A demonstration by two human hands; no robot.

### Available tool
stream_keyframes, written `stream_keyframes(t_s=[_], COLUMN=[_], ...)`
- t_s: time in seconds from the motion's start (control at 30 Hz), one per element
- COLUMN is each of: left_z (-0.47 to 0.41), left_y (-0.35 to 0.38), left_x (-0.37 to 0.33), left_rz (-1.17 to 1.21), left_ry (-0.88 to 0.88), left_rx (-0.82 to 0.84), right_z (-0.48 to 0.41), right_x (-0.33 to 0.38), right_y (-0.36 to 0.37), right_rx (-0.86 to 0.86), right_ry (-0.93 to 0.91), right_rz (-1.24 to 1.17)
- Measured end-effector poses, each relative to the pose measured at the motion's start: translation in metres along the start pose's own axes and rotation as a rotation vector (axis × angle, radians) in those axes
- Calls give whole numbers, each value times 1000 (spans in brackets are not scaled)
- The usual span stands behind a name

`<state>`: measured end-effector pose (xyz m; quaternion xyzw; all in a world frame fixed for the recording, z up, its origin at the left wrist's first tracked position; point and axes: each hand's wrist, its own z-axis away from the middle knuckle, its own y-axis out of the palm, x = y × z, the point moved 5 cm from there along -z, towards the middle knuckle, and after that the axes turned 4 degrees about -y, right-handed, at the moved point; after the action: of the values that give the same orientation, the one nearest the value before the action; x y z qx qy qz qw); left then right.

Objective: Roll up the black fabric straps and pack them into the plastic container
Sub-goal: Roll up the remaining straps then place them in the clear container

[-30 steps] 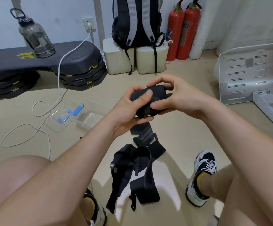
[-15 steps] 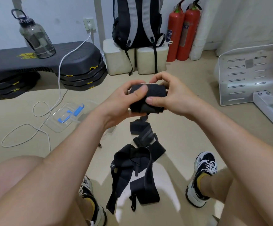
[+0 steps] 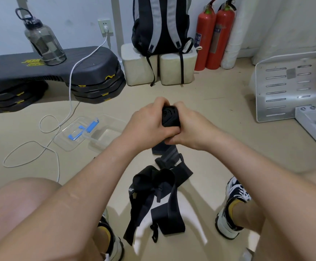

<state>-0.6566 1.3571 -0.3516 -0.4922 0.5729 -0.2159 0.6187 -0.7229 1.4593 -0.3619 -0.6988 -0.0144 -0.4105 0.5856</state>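
Observation:
A rolled black fabric strap [image 3: 170,116] is squeezed between both hands at mid-frame, its coiled end facing me. My left hand [image 3: 146,122] grips it from the left, and my right hand [image 3: 188,127] grips it from the right, fingers curled around the roll. Below, a heap of loose black straps [image 3: 159,196] lies on the floor between my feet. The clear plastic container [image 3: 104,136] sits on the floor to the left of my hands, with its lid [image 3: 74,134] and blue clips beside it.
A white cable [image 3: 59,125] loops across the floor by the lid. A black step platform [image 3: 89,72] with a water bottle [image 3: 43,40] stands at left. A backpack [image 3: 161,25], two fire extinguishers [image 3: 215,34] and a metal frame [image 3: 293,87] line the back and right.
The roll has turned in my hands so its coiled end faces me. Both hands have closed tighter around it and the tail hanging beneath is now mostly hidden.

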Motion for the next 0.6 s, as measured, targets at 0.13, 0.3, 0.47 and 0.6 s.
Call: stream_keyframes(t_s=[0.13,0.3,0.47,0.6], left_z=[-2,-8,-7,2], left_y=[8,9,8,9], left_x=[8,24,34,35], left_rz=[264,615,544,638], left_ry=[-162,-378,-423,-506], left_rx=[75,65,-10,307], right_z=[-3,-1,0,1], right_x=[-7,-9,-12,-14], right_y=[2,2,4,10], right_rx=[6,94,169,192], right_ry=[79,184,312,375], right_rz=[-243,-731,-981,-977])
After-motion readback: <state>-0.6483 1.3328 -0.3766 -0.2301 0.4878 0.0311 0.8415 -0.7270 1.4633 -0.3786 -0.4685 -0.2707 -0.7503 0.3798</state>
